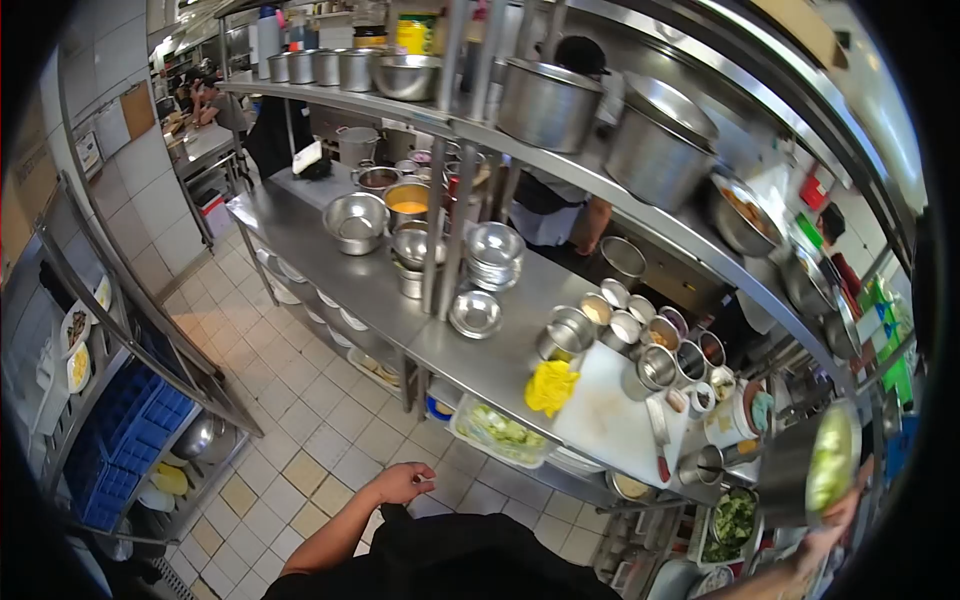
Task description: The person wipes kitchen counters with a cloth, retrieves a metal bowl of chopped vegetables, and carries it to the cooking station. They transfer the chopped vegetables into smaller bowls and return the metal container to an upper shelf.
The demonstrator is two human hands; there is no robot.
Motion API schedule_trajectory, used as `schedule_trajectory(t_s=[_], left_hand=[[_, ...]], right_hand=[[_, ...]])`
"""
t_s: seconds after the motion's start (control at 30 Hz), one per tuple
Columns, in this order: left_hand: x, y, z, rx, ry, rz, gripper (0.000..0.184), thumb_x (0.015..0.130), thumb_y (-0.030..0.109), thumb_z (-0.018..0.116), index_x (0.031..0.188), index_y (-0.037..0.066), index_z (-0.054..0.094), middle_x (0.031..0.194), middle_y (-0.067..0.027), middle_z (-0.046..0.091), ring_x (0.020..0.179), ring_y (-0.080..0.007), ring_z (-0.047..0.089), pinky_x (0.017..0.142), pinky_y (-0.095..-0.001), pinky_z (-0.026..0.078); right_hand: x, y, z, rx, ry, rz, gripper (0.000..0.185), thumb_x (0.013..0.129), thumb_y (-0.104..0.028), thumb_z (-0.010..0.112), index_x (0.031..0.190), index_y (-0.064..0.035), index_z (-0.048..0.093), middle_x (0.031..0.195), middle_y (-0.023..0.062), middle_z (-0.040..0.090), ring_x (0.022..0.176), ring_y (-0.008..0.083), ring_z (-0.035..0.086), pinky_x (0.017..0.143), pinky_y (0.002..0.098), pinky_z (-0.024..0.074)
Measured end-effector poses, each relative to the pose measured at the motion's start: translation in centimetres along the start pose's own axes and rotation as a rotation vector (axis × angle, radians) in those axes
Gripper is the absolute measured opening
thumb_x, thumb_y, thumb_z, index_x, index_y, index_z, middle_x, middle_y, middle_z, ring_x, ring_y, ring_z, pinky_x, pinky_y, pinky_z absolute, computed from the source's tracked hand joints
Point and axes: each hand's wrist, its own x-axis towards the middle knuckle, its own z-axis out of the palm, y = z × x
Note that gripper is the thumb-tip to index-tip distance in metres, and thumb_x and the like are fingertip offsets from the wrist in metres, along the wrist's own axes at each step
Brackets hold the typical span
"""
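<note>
From my head camera, in a restaurant kitchen: my right grip (840, 512), blurred at the far right of the view, grasps a metal pot (785, 475) by its side near the mouth. The pot tilts, its mouth turned to the right, showing pale green chopped pieces (832, 455) inside; whether it touches anything below, I cannot tell. It is beyond the right end of a white cutting board (605, 395), near a container of dark green leaves (733, 525). My left grip (403, 483) hangs over the tiled floor (320, 410), fingers half curled; I cannot tell whether they pinch anything.

A knife (659, 425) with a red handle lies along the board's right side, and a yellow cloth (551, 387) sits at its left edge on the steel counter (380, 300). Metal containers (657, 367) crowd behind the board. Across the counter stands a co-worker (545, 200) in a white apron, partly hidden by an upper shelf (470, 130) lined with pots and bowls.
</note>
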Motion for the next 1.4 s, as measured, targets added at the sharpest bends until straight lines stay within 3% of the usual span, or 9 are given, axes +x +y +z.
schedule_trajectory(t_s=[0.07, 0.1, 0.2, 0.3, 0.4, 0.8, 1.0, 1.07, 1.4], left_hand=[[-0.5, -2.9, -3.2, -0.199, 0.03, -0.005, 0.038, 0.096, 0.035, 0.067, 0.12, 0.005, 0.067, 0.103, -0.0115, 0.072, 0.089, -0.0186, 0.068, 0.081, -0.0334, 0.054], [-0.7, -4.2, -4.8, -0.296, 0.042, -0.007, 0.036, 0.098, 0.033, 0.066, 0.12, 0.005, 0.067, 0.102, -0.0099, 0.072, 0.088, -0.0157, 0.067, 0.081, -0.0318, 0.054], [-1.0, -4.5, -11.2, -0.599, 0.158, 0.066, 0.028, 0.102, 0.027, 0.062, 0.116, 0.004, 0.067, 0.105, -0.0058, 0.071, 0.093, -0.0108, 0.065, 0.086, -0.0287, 0.052], [-1.3, -1.7, -17.7, -0.942, 0.149, 0.139, 0.023, 0.102, 0.024, 0.062, 0.11, 0.003, 0.068, 0.115, -0.0053, 0.068, 0.101, -0.0112, 0.062, 0.092, -0.0279, 0.049], [-0.8, -1.3, -22.8, -0.864, 0.182, 0.229, 0.015, 0.101, 0.018, 0.062, 0.098, 0.004, 0.064, 0.126, -0.0084, 0.064, 0.108, -0.0134, 0.059, 0.097, -0.031, 0.047], [-0.4, -16.9, -38.0, -0.813, 0.751, -0.115, 0.013, 0.093, 0.006, 0.069, 0.104, 0.003, 0.061, 0.104, -0.0056, 0.069, 0.091, -0.0142, 0.065, 0.084, -0.0299, 0.052], [-5.5, -33.9, -39.9, -0.222, 0.99, -0.576, 0.02, 0.087, 0.018, 0.068, 0.097, 0.001, 0.065, 0.088, -0.0104, 0.07, 0.083, -0.0203, 0.068, 0.076, -0.0329, 0.054], [-8.4, -46.1, -34.2, -0.399, 1.027, -0.789, 0.022, 0.085, 0.02, 0.068, 0.097, 0.001, 0.065, 0.087, -0.0125, 0.07, 0.081, -0.0239, 0.068, 0.075, -0.0378, 0.055], [-12.4, -53.1, -41.5, -0.63, 0.6, -0.993, 0.017, 0.09, 0.018, 0.06, 0.098, 0.004, 0.064, 0.082, -0.0079, 0.066, 0.071, -0.0194, 0.063, 0.063, -0.0337, 0.049]], right_hand=[[-4.2, -0.3, 9.3, 0.217, -0.309, -0.102, 0.066, 0.067, -0.053, 0.086, 0.106, -0.0072, 0.06, 0.11, 0.0154, 0.061, 0.106, 0.0299, 0.059, 0.098, 0.0418, 0.0444], [-6.6, -2.6, 15.6, 0.242, -0.258, 0.164, 0.084, 0.031, -0.057, 0.098, 0.082, -0.0133, 0.047, 0.099, 0.0107, 0.058, 0.097, 0.0268, 0.057, 0.092, 0.0396, 0.0445], [-7.8, -10.3, 32.4, 0.484, -0.707, 0.003, 0.064, 0.038, -0.041, 0.102, 0.069, -0.0125, 0.054, 0.083, 0.0062, 0.065, 0.086, 0.0246, 0.063, 0.079, 0.0391, 0.0486], [-11.4, -13.9, 44.8, 0.584, -0.919, 0.018, 0.054, 0.045, -0.031, 0.102, 0.066, -0.0095, 0.058, 0.107, 0.017, 0.071, 0.1, 0.0271, 0.07, 0.082, 0.0375, 0.0549], [-13.1, -17.7, 54.6, 0.657, -1.029, -0.007, 0.052, 0.05, -0.032, 0.101, 0.068, -0.0091, 0.057, 0.148, 0.0292, 0.048, 0.123, 0.036, 0.063, 0.094, 0.0375, 0.0535], [-12.1, -26.8, 88.2, 0.798, -1.375, -0.224, 0.045, 0.069, -0.033, 0.09, 0.079, -0.0096, 0.053, 0.163, 0.0235, 0.025, 0.138, 0.0402, 0.047, 0.103, 0.0415, 0.0484], [-12.7, -32.5, 103.1, 0.819, -1.429, -0.167, 0.05, 0.067, -0.034, 0.092, 0.078, -0.0094, 0.05, 0.162, 0.0228, 0.026, 0.138, 0.0434, 0.044, 0.105, 0.042, 0.0456], [-12.4, -35.3, 106.7, 0.77, -1.426, -0.118, 0.049, 0.067, -0.033, 0.093, 0.079, -0.0094, 0.052, 0.158, 0.0236, 0.034, 0.135, 0.0428, 0.049, 0.103, 0.0424, 0.0474], [-22.2, -45.4, 125.7, 0.498, -1.014, 0.087, 0.046, 0.061, -0.031, 0.096, 0.081, -0.006, 0.063, 0.129, 0.0248, 0.058, 0.117, 0.0401, 0.058, 0.095, 0.0464, 0.0507]])
